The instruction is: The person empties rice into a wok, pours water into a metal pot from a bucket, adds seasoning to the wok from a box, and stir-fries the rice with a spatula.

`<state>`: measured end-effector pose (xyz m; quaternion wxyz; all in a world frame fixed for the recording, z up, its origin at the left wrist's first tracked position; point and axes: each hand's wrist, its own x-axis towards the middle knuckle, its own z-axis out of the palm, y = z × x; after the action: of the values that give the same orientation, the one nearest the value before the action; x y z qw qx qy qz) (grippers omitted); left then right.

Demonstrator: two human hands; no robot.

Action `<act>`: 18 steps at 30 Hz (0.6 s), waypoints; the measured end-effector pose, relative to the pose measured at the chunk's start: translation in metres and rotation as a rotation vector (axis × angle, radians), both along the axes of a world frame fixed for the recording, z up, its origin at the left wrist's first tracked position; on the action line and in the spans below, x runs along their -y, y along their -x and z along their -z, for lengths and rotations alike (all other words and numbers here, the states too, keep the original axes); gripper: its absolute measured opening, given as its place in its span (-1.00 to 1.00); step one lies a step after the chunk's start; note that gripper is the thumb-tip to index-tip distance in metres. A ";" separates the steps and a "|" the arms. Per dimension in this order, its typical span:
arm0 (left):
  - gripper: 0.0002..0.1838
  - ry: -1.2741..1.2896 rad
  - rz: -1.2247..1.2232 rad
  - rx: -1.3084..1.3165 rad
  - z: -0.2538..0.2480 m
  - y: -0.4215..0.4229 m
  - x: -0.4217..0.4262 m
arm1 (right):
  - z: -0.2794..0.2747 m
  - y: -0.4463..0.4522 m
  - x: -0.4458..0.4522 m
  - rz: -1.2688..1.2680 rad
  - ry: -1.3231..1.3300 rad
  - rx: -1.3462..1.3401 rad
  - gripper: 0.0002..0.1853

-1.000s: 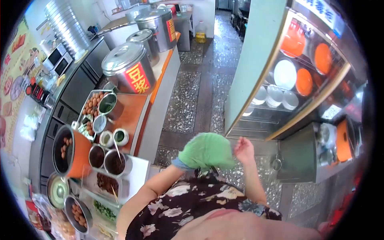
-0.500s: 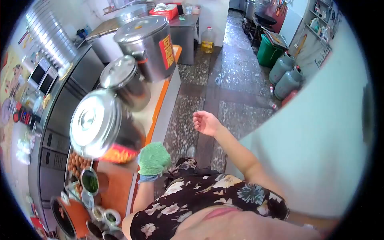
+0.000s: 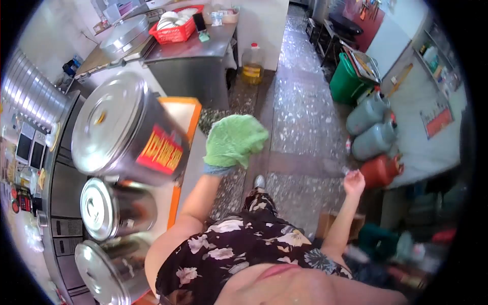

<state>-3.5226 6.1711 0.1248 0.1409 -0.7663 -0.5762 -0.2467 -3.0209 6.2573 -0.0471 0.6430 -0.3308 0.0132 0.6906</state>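
A green cloth (image 3: 236, 136) covers my left hand (image 3: 217, 169) at mid-frame, held out in front of my body. A blue-grey cuff shows at that wrist, while the fingers are hidden by the cloth. To its left stands a large lidded steel pot (image 3: 122, 127) with a red and yellow label; the cloth is apart from it. My right hand (image 3: 354, 183) hangs out to the right above the floor, its fingers curled in with nothing visible in them. Nearest to it in the picture is a red gas cylinder (image 3: 380, 172).
Two smaller lidded pots, a middle pot (image 3: 117, 208) and a front pot (image 3: 104, 272), share the orange-edged counter (image 3: 175, 203). Ahead are a steel table (image 3: 193, 73), a red basket (image 3: 175, 34) of dishes and an oil jug (image 3: 252, 66). Grey cylinders (image 3: 373, 127) and a green bin (image 3: 348, 79) line the right.
I have moved forward along the aisle, past the smaller pots. My left hand with the green cloth has risen forward and right. My right hand has swung out to the right.
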 end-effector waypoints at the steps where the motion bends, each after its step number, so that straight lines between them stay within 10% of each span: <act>1: -0.60 0.104 -0.015 -0.039 -0.009 0.005 -0.044 | 0.007 -0.006 -0.049 0.061 0.012 -0.017 -0.87; 5: -0.54 0.224 0.072 1.203 0.063 0.079 -0.156 | -0.027 0.057 -0.208 0.048 0.074 -0.056 -0.91; 8: -0.48 -0.017 0.442 2.193 0.025 0.129 -0.231 | -0.069 0.138 -0.356 -0.291 -0.124 -0.110 -0.92; 10: -0.50 -0.194 0.455 2.337 0.018 0.167 -0.284 | -0.094 0.195 -0.455 -0.383 -0.197 -0.079 -0.90; 13: -0.53 -0.341 -0.009 1.875 0.042 0.241 -0.377 | -0.107 0.261 -0.589 -0.524 -0.296 -0.095 -0.89; 15: -0.55 -0.155 -0.798 0.580 0.068 0.299 -0.448 | -0.103 0.290 -0.662 -0.565 -0.291 -0.037 -0.89; 18: -0.58 0.129 -1.049 -0.152 0.136 0.390 -0.566 | -0.081 0.292 -0.758 -0.565 -0.124 -0.037 -0.88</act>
<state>-3.9127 6.7373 -0.0110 0.2391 -0.3982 -0.8841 -0.0511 -3.3126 7.0152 0.0338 0.4437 -0.2687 -0.1099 0.8479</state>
